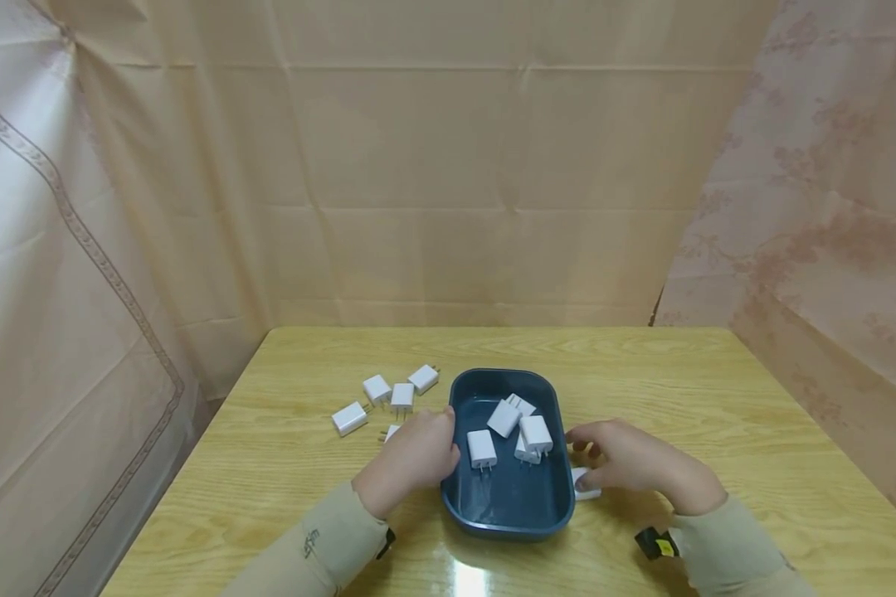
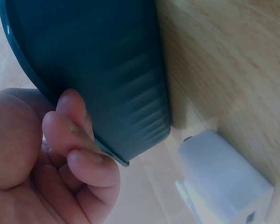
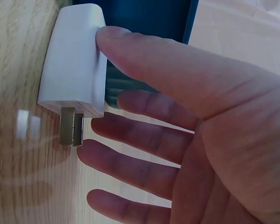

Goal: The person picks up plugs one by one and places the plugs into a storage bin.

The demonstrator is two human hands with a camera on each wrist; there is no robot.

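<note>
A dark blue plastic bin (image 1: pixel 504 504) stands on the table with several white plug-in chargers (image 1: pixel 482 448) lying loose in it. My left hand (image 1: pixel 418 452) holds the bin's left rim, its fingers curled at the edge in the left wrist view. To the right of the bin, my right hand (image 1: pixel 635 458) is low beside a single white charger (image 3: pixel 72 58) on the table. Its thumb (image 3: pixel 116 37) touches the charger's side, while the other fingers stay spread and loosely bent. Two flat metal prongs (image 3: pixel 71 127) stick out of that charger.
Several more white chargers (image 1: pixel 401 396) lie scattered on the wooden table (image 1: pixel 306 497) left of the bin. One of them (image 1: pixel 392 433) is partly hidden behind my left hand. Beige cloth (image 1: pixel 455 182) hangs behind the table, with patterned cloth (image 1: pixel 829 224) along the right side.
</note>
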